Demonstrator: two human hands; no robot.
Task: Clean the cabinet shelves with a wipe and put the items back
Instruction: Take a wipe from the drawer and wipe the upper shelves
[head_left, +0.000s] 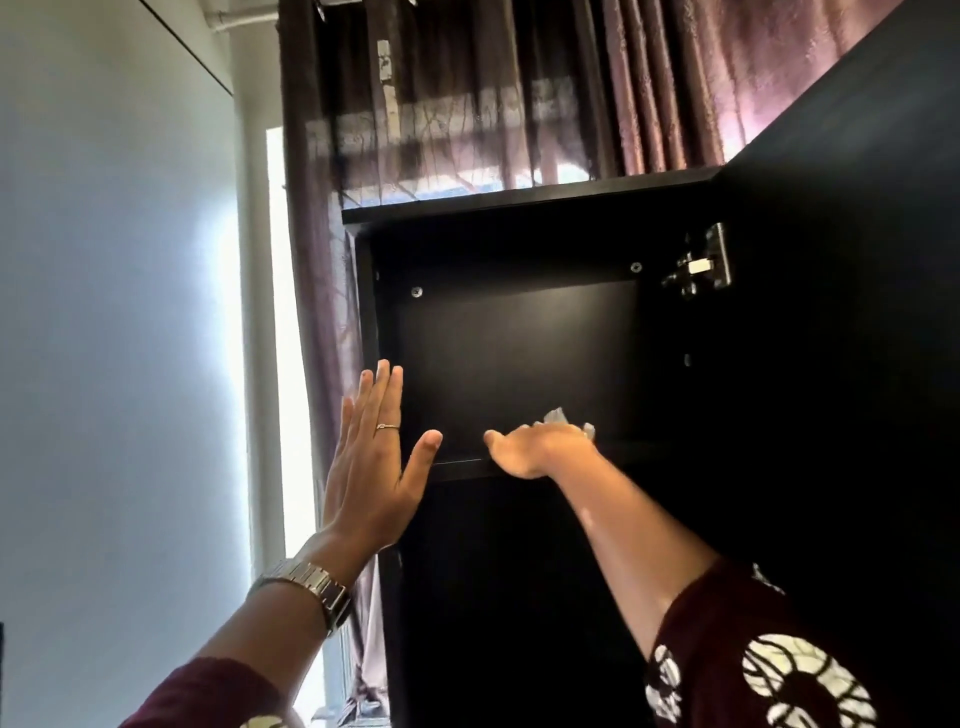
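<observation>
A tall black cabinet (519, 343) stands open in front of me, its top compartment bare. My right hand (535, 447) lies palm down on the upper shelf (457, 467) near its front edge, pressing a pale wipe (558, 417) that peeks out past the fingers. My left hand (371, 457) is flat and open, fingers spread, against the cabinet's left side panel at shelf height, holding nothing. It wears a ring and a metal wristwatch. The compartment below the shelf is dark and I cannot make out its contents.
The cabinet door (841, 260) hangs open on the right, with a metal hinge (701, 265) at its top. Brown curtains (467, 93) hang behind and above the cabinet. A white wall (114, 312) and a bright window strip (283, 322) lie to the left.
</observation>
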